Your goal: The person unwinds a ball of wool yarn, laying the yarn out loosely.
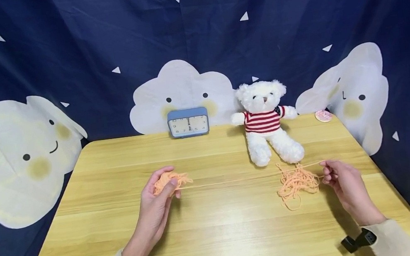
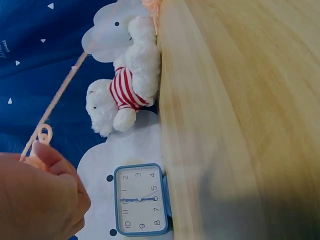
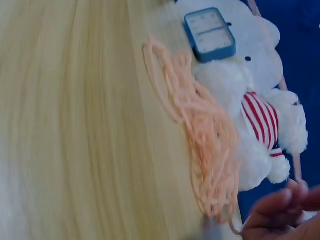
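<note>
My left hand (image 1: 157,206) grips a bundle of peach yarn (image 1: 165,182), thumb laid across its near side. From that bundle a single strand (image 1: 229,181) runs nearly straight over the table to my right hand (image 1: 346,184), whose thumb and finger pinch it. A loose, tangled heap of the same yarn (image 1: 297,181) lies on the table just left of my right hand. In the left wrist view a small yarn loop (image 2: 45,133) sticks up by the thumb. The right wrist view shows the heap (image 3: 207,135) close up, with an end leading to the right fingers (image 3: 270,210).
A white teddy bear (image 1: 264,117) in a red-striped shirt sits behind the heap. Left of it, a blue clock (image 1: 188,122) stands at the table's back edge. A pink round object (image 1: 323,116) lies at the back right corner. Behind hangs a dark blue curtain (image 1: 217,30) with clouds.
</note>
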Tool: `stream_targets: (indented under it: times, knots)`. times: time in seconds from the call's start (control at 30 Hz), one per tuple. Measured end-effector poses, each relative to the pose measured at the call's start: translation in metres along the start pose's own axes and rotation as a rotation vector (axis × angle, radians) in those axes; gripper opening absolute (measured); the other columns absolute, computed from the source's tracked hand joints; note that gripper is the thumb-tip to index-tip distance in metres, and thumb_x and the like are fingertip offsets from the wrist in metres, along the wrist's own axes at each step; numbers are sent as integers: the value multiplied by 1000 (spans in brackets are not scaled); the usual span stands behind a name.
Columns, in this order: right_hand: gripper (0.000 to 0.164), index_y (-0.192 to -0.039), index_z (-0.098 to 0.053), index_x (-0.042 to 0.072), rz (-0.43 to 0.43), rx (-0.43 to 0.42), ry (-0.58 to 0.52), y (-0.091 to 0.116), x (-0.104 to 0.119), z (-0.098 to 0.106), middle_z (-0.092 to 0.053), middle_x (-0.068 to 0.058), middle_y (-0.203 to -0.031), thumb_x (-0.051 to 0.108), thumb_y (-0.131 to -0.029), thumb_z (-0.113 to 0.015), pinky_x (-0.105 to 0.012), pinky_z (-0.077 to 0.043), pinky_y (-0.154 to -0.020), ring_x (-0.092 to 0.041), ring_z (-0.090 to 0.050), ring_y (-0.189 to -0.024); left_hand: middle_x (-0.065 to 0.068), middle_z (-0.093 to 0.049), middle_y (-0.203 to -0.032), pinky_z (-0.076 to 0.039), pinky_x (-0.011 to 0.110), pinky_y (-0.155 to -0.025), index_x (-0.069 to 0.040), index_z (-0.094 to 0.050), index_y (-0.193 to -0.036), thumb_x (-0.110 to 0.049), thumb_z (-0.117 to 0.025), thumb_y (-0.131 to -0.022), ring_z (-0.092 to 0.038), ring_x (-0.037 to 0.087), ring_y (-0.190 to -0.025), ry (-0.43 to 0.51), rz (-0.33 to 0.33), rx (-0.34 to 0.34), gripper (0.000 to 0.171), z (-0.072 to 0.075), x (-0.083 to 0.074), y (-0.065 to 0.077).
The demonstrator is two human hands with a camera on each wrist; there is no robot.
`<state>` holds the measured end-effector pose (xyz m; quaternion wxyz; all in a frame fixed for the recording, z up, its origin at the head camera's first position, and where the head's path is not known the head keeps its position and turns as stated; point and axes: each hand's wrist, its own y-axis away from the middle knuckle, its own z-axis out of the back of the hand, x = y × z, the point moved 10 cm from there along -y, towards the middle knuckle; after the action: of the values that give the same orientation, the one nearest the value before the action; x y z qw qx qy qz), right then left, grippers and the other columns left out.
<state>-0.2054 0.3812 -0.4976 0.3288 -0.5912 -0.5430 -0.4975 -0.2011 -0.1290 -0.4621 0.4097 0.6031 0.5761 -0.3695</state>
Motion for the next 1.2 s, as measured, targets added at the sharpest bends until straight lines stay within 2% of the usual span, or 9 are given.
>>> stream_targets:
  times: [0.13, 0.23, 0.33, 0.47, 0.57, 0.67, 0.8, 1.07, 1.2]
  knots:
    - [31, -105, -78, 7, -85, 93, 218, -1, -12, -4, -68, 1, -87, 12, -117, -50, -20, -56, -65, -6, -61, -74, 18, -51, -140, -62, 25, -84, 5, -50, -151, 7, -61, -105, -62, 19, -110, 5, 7, 75, 47, -8, 0, 0]
    - [23, -113, -75, 9, -95, 114, 305, 2, -15, -8, -70, 2, -97, 13, -116, -52, -20, -58, -72, -7, -64, -82, 20, -45, -145, -61, 27, -92, 6, -45, -153, 15, -52, -99, -58, 21, -118, 9, 4, 135, 56, -14, -1, 1]
    - [18, -120, -71, 16, -72, 70, 375, 7, -14, -10, -71, 8, -105, 14, -116, -53, -20, -56, -76, -7, -66, -89, 21, -42, -149, -59, 27, -95, 8, -40, -156, 19, -48, -93, -56, 22, -121, 5, -7, 177, 65, -19, -3, 3]
    - [20, -127, -68, 20, -6, -53, 505, 14, -5, -17, -69, 16, -105, 13, -114, -55, -21, -55, -72, -6, -65, -88, 20, -42, -149, -59, 27, -95, 9, -38, -157, 19, -48, -94, -56, 21, -121, -6, -22, 201, 65, -23, -6, 4]
    - [24, -131, -68, 18, 29, -124, 538, 20, 0, -30, -69, 13, -98, 8, -111, -58, -22, -55, -69, -9, -63, -82, 22, -41, -149, -59, 27, -94, 10, -37, -157, 18, -50, -97, -57, 21, -119, -17, -36, 219, 62, -27, -9, 5]
    - [26, -133, -70, 12, 60, -118, 513, 25, 0, -52, -69, 6, -93, 4, -109, -59, -23, -55, -68, -12, -62, -81, 25, -40, -149, -60, 27, -95, 9, -37, -157, 17, -51, -98, -59, 22, -118, -27, -45, 247, 61, -30, -10, 6]
    - [28, -135, -68, 1, 106, 38, 509, 34, -8, -98, -66, -6, -96, 2, -110, -57, -28, -57, -71, -18, -64, -82, 23, -39, -150, -60, 29, -97, 4, -40, -157, 17, -51, -97, -59, 21, -119, -36, -53, 287, 62, -34, -10, 8]
    - [41, -151, -60, 6, 41, 593, 443, 61, -46, -205, -60, -30, -131, 8, -110, -55, -36, -59, -90, -32, -66, -96, 22, -36, -152, -57, 30, -100, 7, -35, -159, 16, -42, -87, -57, 20, -118, 21, -72, 412, 73, -48, -13, 13]
    - [46, -157, -55, 8, 12, 760, 395, 71, -59, -242, -58, -24, -144, 12, -111, -56, -38, -59, -93, -35, -65, -100, 20, -38, -152, -54, 31, -103, 5, -37, -157, 3, -33, -99, -56, 19, -121, 80, -57, 465, 58, -54, -12, 16]
